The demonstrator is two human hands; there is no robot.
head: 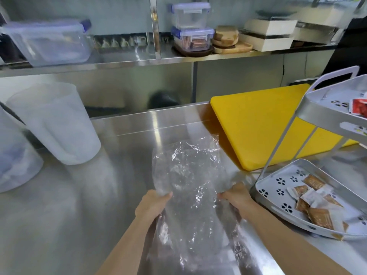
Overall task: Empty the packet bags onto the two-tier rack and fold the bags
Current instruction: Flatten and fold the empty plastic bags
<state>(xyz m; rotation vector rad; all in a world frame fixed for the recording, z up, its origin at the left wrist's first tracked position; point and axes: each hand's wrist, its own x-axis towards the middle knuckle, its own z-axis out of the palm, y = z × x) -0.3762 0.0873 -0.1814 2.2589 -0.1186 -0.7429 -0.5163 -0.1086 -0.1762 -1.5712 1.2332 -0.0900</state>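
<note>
A crumpled clear plastic bag [188, 175] lies stretched on the steel counter in front of me, and it looks empty. My left hand [154, 203] grips its left edge and my right hand [235, 196] grips its right edge, both near the bag's middle. The white two-tier rack [267, 183] stands at the right. Its lower tier holds several brown and white packets [315, 205]. On the upper tier [317, 108] a red packet [358, 105] shows at the frame's edge.
A yellow cutting board [256, 124] lies behind the rack. Two translucent plastic jugs [57, 124] stand at the left of the steel counter [79, 215]. A shelf above carries clear lidded boxes [190, 26], wooden plates and white boxes.
</note>
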